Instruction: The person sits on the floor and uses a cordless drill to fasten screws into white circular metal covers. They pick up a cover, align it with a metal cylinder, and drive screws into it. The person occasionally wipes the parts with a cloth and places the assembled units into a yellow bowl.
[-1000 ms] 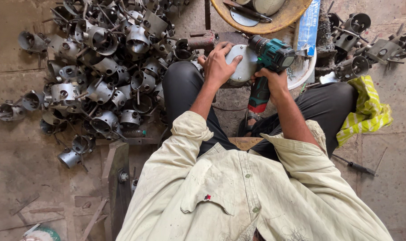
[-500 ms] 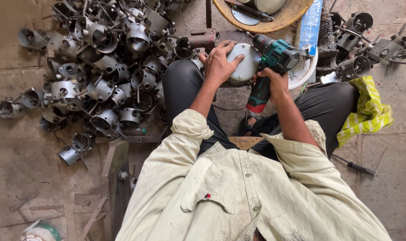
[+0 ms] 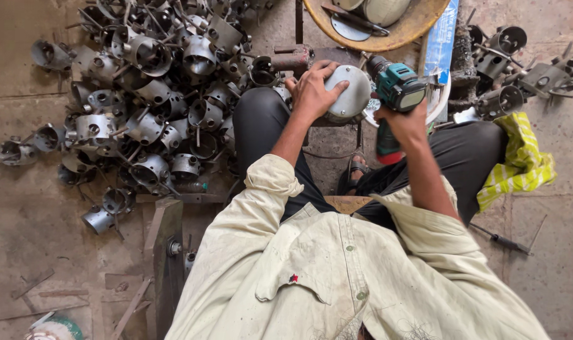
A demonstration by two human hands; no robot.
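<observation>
— Where are your hands?

— Your left hand (image 3: 313, 93) lies over a round grey metal housing (image 3: 348, 93), fingers spread and curled around its near side, pressing it down on the small work block between your knees. Your right hand (image 3: 404, 123) is wrapped tight around the grip of a teal cordless drill (image 3: 396, 94), its nose pointing at the right edge of the housing.

— Is the bit touching the part?

— The chuck sits right against the housing's rim; you cannot tell from above whether the tip has entered the metal.

— What lies around you?

— To your left, a heap of grey metal housings (image 3: 148, 94) spreads across the concrete floor (image 3: 28, 220), many with thin rods sticking out. A few more similar parts (image 3: 513, 69) lie well apart on your right. Ahead of the drill there is a yellow basin (image 3: 418, 28) holding a couple of round pieces, with a blue packet (image 3: 441, 39) leaning beside it. A yellow checked cloth (image 3: 519, 160) rests on your right knee, and a screwdriver (image 3: 501, 239) lies on the floor just beyond it.
</observation>
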